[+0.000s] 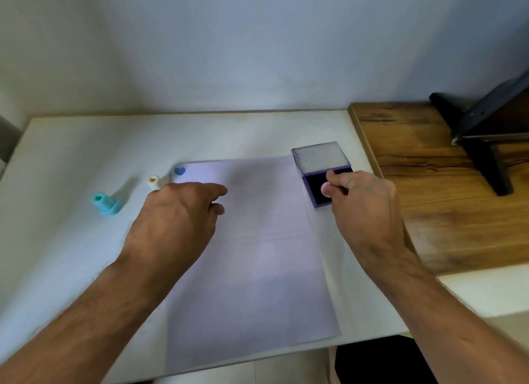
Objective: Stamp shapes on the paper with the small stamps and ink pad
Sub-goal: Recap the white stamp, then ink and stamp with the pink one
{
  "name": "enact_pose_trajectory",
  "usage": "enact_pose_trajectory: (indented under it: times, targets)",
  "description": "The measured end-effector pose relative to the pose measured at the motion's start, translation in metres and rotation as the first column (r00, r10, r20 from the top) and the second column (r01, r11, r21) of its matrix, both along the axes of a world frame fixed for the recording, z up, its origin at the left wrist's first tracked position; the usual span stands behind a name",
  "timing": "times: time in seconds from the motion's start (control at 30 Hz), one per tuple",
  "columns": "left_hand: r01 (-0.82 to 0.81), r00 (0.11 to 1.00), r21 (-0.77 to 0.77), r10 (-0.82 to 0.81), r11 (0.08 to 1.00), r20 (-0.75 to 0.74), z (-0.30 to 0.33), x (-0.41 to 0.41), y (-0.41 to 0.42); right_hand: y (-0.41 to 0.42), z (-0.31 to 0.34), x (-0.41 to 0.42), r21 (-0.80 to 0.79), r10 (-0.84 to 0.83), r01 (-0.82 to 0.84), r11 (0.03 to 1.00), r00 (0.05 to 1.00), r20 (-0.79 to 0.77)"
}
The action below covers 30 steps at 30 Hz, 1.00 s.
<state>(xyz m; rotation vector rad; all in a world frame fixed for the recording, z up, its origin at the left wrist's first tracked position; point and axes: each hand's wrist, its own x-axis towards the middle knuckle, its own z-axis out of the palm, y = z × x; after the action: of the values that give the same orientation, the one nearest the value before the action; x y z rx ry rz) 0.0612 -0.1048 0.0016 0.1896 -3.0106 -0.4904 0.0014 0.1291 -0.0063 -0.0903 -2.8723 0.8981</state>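
A white tabletop (71,154) carries all the things, and at its right side a brown wooden board (429,189) lies against it, with a dark stand (483,143) on the far part of the board. In the middle of the tabletop lies a sheet of pale paper (257,269), long side going away from the person, and in its far left corner there is one blue heart print (179,171). The left hand (174,220) hovers above the left edge of the paper, palm down, its fingers relaxed and a little spread, holding nothing; whether the fingertips touch the paper I cannot tell. The right hand (363,203) is at the right edge of the paper, and its fingers are curled around a small pink stamp (325,188), which is at the dark surface of the ink pad (316,190). The ink pad is a purple box just beside the far right corner of the paper, and its clear lid (320,157) stands open on the far side. On the left of the paper stand two more small stamps: a turquoise stamp (106,203) well apart from the sheet, and a white stamp (153,181) just beside the far left corner, partly hidden behind the left hand.
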Motion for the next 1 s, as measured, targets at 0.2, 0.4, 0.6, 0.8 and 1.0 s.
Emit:
enact_pose_trajectory:
  times: [0.2,0.4,0.6,0.8,1.0]
  targets:
    - [0.018,1.000,-0.016,-0.018,1.000,0.005,-0.001,0.001,-0.005,-0.001,0.009,-0.007,0.170,0.035,-0.044,0.984,0.998,0.054]
    - [0.020,1.000,-0.061,-0.021,0.998,-0.016,0.000,-0.001,-0.011,-0.001,0.020,-0.022,-0.028,0.012,-0.002,1.000,0.938,0.346]
    - [0.012,0.999,-0.075,-0.010,0.997,0.030,-0.004,0.001,-0.015,-0.002,0.016,-0.016,-0.060,-0.022,0.037,0.998,0.972,0.233]
    - [0.027,0.998,-0.110,-0.021,0.994,0.052,-0.007,0.001,-0.019,-0.003,0.017,-0.015,-0.098,0.023,0.001,0.995,0.972,0.234]
    - [0.051,0.995,-0.170,-0.035,0.984,0.098,-0.005,0.005,-0.020,-0.003,0.021,-0.022,-0.059,0.017,0.001,0.998,0.952,0.307]
